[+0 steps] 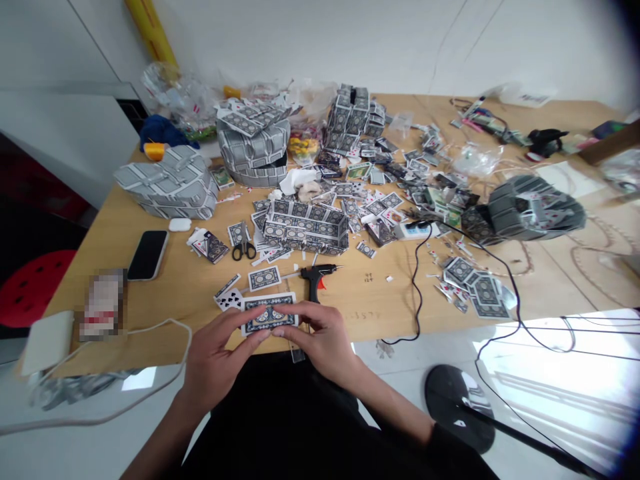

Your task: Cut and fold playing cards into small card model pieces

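Observation:
Above the table's front edge, a patterned playing card (255, 307) is held face down between both hands. My left hand (215, 353) pinches its left part between thumb and fingers. On the right part, my right hand (320, 340) grips it the same way. Just beyond lies another face-down card (264, 279), with a spades card (231, 300) to its left. A black glue gun (314, 280) with an orange-red trigger rests close to my right hand. Black-handled scissors (243, 247) lie farther back, beside an open box made of cards (306, 227).
Card-built shapes (170, 183) and a round card-built container (255, 150) stand at the back left. Loose cards and scraps (385, 207) cover the middle. A black cord (416, 287) runs from a power strip (417, 230) over the front edge. A phone (149, 255) lies left.

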Available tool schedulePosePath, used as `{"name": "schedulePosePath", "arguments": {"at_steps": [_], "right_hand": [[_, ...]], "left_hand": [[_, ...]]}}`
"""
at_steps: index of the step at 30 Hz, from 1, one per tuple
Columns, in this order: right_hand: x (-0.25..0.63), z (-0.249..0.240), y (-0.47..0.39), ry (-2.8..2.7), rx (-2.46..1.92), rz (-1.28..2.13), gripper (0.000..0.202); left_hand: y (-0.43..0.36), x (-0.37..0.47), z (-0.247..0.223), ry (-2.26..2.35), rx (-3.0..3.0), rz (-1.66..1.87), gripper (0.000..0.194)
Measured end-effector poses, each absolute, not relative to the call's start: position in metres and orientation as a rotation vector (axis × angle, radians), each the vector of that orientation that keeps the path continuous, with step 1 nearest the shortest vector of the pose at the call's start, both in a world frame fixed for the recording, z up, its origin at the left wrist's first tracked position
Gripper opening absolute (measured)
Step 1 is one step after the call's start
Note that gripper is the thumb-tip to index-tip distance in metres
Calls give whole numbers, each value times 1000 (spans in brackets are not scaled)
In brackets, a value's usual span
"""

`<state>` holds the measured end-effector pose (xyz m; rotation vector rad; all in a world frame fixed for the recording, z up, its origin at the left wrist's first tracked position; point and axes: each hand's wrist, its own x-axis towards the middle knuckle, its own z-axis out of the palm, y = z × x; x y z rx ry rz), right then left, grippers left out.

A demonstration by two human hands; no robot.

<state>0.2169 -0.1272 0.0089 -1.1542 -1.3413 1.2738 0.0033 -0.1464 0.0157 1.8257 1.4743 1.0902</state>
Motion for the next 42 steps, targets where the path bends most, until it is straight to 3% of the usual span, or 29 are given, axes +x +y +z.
{"name": "schedulePosePath", "arguments": {"at_steps": [5,10,25,42], "right_hand": [[217,7,-128,-1383,-1185,1239,30],[217,4,-129,-1435,-1182,1182,45],[217,3,-132,-1504,-1153,1052,32],[217,2,-134,-1642,-1079,933,22]], "left_hand": [[-146,4,15,1497,1847,1096,29],[-145,6,16,1486,1909,1122,29],[-146,7,9,1464,1985,1217,31],[-143,8,8,1466,2113,1263,18]]}}
